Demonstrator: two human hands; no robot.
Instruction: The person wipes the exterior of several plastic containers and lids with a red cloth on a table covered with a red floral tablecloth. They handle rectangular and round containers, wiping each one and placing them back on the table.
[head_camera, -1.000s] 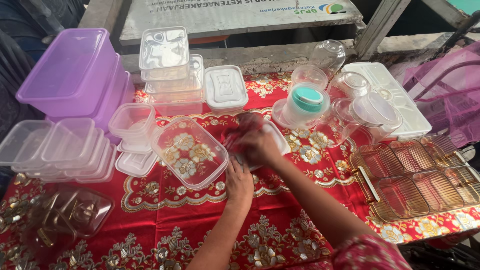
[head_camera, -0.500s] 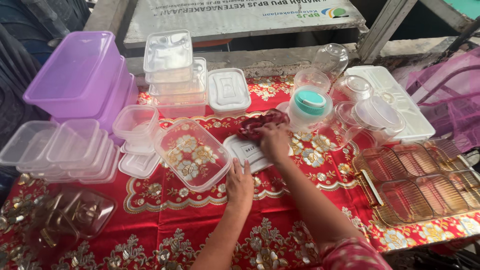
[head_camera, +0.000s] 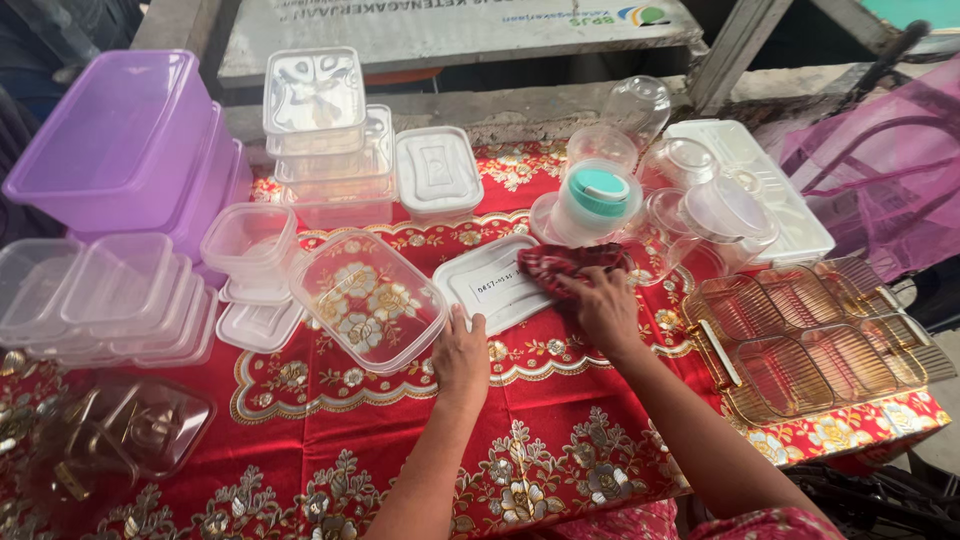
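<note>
A flat white plastic lid (head_camera: 495, 283) with a small label lies on the red floral tablecloth (head_camera: 330, 430). My left hand (head_camera: 461, 352) rests flat on the cloth at the lid's near edge, fingertips touching it. My right hand (head_camera: 603, 305) is to the right of the lid, gripping a crumpled dark red cloth (head_camera: 565, 261) that lies against the lid's right end. A clear rectangular container (head_camera: 367, 300) stands just left of the lid.
Purple tubs (head_camera: 125, 140) and stacked clear boxes (head_camera: 105, 295) fill the left. Clear boxes (head_camera: 325, 140) and a white lidded box (head_camera: 437, 172) stand behind. Round jars, one with a teal lid (head_camera: 598, 195), a white tray (head_camera: 775, 185) and an amber divided tray (head_camera: 820, 340) sit right.
My right hand has carried the red cloth from over the lid to its right end, uncovering the lid and its label. My left hand stays at the lid's near edge.
</note>
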